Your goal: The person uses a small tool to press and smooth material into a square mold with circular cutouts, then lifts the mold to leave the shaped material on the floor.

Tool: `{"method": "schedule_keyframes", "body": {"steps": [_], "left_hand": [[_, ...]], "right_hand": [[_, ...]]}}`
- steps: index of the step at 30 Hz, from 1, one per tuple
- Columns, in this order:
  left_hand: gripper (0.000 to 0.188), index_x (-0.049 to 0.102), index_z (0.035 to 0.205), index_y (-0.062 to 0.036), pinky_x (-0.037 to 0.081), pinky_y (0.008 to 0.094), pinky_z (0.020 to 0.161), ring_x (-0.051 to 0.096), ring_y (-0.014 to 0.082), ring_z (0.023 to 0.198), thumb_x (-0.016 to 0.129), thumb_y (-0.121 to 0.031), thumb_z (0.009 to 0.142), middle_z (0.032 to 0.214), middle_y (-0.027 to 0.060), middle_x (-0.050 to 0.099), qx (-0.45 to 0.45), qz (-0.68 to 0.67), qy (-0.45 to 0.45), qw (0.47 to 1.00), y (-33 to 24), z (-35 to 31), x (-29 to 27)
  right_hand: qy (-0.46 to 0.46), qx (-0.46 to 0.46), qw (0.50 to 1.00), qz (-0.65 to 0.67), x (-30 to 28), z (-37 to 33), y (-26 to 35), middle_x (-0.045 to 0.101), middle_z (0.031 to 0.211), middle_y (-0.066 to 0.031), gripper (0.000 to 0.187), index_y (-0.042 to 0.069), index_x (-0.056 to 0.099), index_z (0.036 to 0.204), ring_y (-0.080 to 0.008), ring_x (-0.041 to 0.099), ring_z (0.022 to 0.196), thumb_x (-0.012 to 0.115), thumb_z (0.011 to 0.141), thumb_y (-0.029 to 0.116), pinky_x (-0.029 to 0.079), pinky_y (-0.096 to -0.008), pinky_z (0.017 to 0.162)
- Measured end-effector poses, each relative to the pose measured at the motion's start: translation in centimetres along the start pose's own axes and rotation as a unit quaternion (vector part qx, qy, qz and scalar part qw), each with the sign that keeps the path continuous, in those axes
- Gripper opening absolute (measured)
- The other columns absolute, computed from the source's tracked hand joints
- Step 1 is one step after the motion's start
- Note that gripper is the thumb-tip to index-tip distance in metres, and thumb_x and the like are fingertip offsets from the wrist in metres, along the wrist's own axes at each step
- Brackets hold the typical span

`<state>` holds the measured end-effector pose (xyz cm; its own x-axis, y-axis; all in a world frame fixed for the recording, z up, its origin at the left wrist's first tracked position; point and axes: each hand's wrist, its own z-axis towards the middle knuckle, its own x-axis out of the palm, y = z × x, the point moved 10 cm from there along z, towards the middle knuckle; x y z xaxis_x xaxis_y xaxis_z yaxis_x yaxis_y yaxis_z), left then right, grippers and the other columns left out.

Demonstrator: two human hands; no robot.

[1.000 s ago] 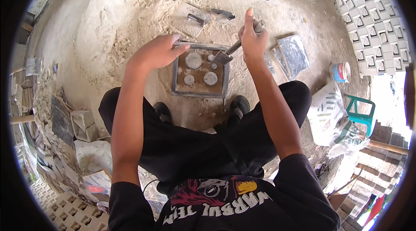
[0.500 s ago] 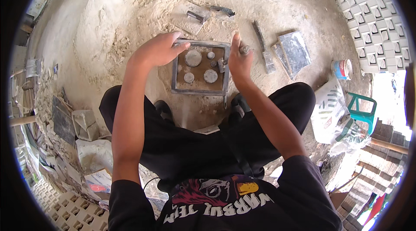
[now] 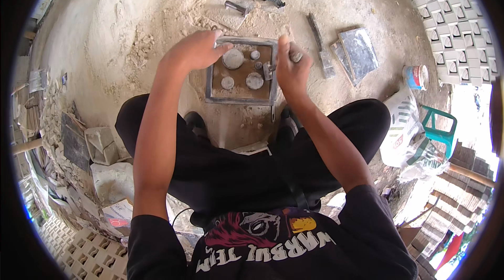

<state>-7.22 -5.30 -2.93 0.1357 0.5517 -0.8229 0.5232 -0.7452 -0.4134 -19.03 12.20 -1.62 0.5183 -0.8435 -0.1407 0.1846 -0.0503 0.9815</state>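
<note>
On the dusty ground (image 3: 357, 9) in front of you lies a square dark frame (image 3: 239, 101) filled with brown material (image 3: 241, 90); your left hand (image 3: 195, 50) is at its upper-left corner, thumb and forefinger spread, though I cannot tell whether they grip it; your right hand (image 3: 292, 68), thumb raised, has its other fingers wrapped round a small bladed tool (image 3: 267, 71) by the right rim; five round pieces (image 3: 233, 58) sit inside

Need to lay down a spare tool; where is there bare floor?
Bare floor shows between the plates and the blocks, and between the rubble and the left forearm. It is crowded at the frame, with the left hand at its far left corner and the right hand alongside.
</note>
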Motion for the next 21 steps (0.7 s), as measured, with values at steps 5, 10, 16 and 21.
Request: {"method": "schedule_keyframes", "body": {"steps": [5,10,16,21], "left_hand": [[0.054,0.053,0.127,-0.0029,0.047,0.0409,0.088,0.061,0.0354,0.105,0.051,-0.046,0.094,0.113,0.0232,0.063,0.009,-0.037,0.004,0.999,-2.2,-1.9,-0.3],[0.056,0.051,0.130,-0.0023,0.047,0.0404,0.090,0.060,0.0353,0.106,0.052,-0.045,0.094,0.114,0.0229,0.062,0.025,-0.027,-0.011,0.999,-2.3,-2.5,-0.2],[0.057,0.050,0.131,-0.0005,0.045,0.0402,0.094,0.059,0.0349,0.110,0.051,-0.044,0.095,0.117,0.0230,0.061,0.034,-0.033,-0.006,0.999,-3.2,-3.1,-0.3],[0.057,0.050,0.131,-0.0008,0.045,0.0408,0.094,0.057,0.0352,0.112,0.049,-0.046,0.095,0.119,0.0223,0.060,0.042,-0.064,0.006,0.997,-3.8,-3.8,-0.4]], "right_hand": [[0.016,0.041,0.999,0.011,0.1,-0.1,-2.1,0.039,0.055,0.0057,0.052,0.006,0.046,0.057,-0.0040,0.033,0.053,0.054,0.098,0.037,0.026,-0.0261,0.046],[-0.010,0.060,0.998,0.007,-1.9,-1.7,-4.5,0.040,0.055,0.0042,0.053,0.010,0.042,0.057,-0.0054,0.033,0.052,0.050,0.099,0.042,0.025,-0.0260,0.049],[-0.044,0.112,0.993,0.003,-2.7,-3.3,-3.2,0.039,0.059,0.0039,0.054,0.010,0.042,0.058,-0.0066,0.033,0.057,0.048,0.099,0.044,0.025,-0.0271,0.051],[-0.077,0.137,0.982,0.102,-2.4,-3.3,-2.5,0.033,0.060,0.0069,0.047,0.009,0.038,0.063,-0.0040,0.030,0.058,0.050,0.100,0.035,0.025,-0.0270,0.048]]}}
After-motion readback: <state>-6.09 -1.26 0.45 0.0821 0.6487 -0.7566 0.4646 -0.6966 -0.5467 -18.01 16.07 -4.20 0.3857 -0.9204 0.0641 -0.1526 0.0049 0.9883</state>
